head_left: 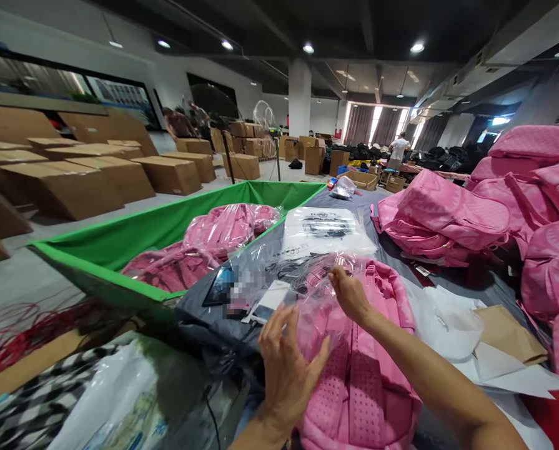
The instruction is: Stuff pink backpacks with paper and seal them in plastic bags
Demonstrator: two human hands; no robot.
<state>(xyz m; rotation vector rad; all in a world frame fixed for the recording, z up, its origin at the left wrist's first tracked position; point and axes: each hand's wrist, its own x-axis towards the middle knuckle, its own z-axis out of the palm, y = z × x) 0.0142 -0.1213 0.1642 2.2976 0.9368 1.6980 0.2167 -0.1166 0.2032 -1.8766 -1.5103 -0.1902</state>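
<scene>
L hand (pixel 288 365) spread wide — R hand (pixel 350 294) raised, pinching clr plastic (pixel 320 312) over pink bkpk (pixel 364 387).

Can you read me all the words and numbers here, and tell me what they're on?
None can be read clearly.
White plastic stack: black print, too blurred to read.
Wall panel: possible writing, too small and blurred.
Cardboard box: tiny mark, too small.
Near pink backpack: no readable words.
</scene>
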